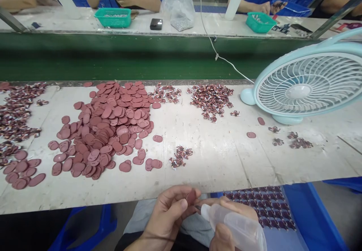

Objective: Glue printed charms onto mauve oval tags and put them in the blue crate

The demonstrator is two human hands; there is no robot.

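Observation:
Just off the table's near edge, my left hand [169, 213] pinches a reddish-brown oval piece [191, 197] between thumb and fingers. My right hand [237, 213] is wrapped round a translucent squeeze bottle [240, 224], tilted so that its white cap and dark tip [198, 207] point at the left hand's fingers. Beyond them on the table lies a small cluster of dark brown figure-shaped pieces [181, 156]. To its left spreads a large heap of reddish-brown ovals [107, 126], some with small holes.
A light blue fan [299, 88] stands at the right, its white cable [234, 68] running back. More figure pieces [212, 98] are piled near the far edge. Right of my lap, a blue crate [319, 213] holds rows of pieces [263, 205]. Other people work across the green channel [113, 58].

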